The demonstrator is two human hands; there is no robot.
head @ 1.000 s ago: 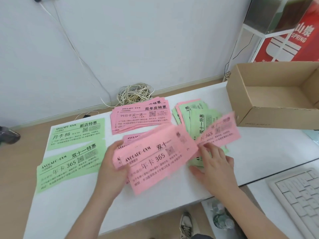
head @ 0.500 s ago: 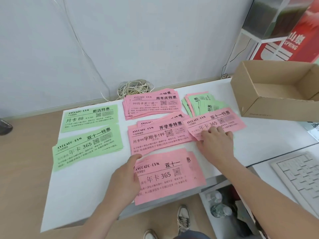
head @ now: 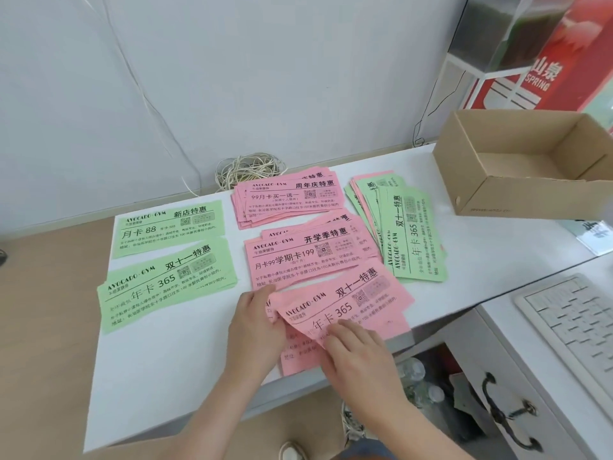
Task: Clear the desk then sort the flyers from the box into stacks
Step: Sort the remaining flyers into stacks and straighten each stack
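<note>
White desk (head: 166,376), items as laid out:

- Left column: one green flyer (head: 166,227) headed "月卡 88" at the far side. Just nearer lies a small green stack (head: 166,287) headed "年卡 365", slightly skewed.
- Middle column, far to near: far pink stack (head: 288,199), loosely squared. Middle pink stack (head: 308,257) reading "学期卡199", fanned at its far right corner. Near pink stack (head: 298,356), at the desk's near edge.
- Top pink flyer (head: 348,300), "年卡 365", lies over the near pink stack, tilted with its right end farther away.
- Left hand (head: 257,330): at the left end of the top pink flyer, pinching its corner with the thumb on top. The fingers beneath are hidden.
- Right hand (head: 358,356): back upward, fingers lightly bent and resting on the near edge of the top pink flyer. Whether the thumb sits under the paper cannot be told.
- Right of the middle column: mixed pile (head: 411,234), mostly green with pink edges showing, turned lengthwise and fanned.
- Cardboard box (head: 481,194): far right of the desk, open top, just apart from the mixed pile.
- Coiled cord (head: 248,169): beyond the desk's far edge, behind the far pink stack.
- Keyboard (head: 570,330): on a separate surface at the near right.
- Plastic bottles (head: 414,373): below the desk's near edge.
</note>
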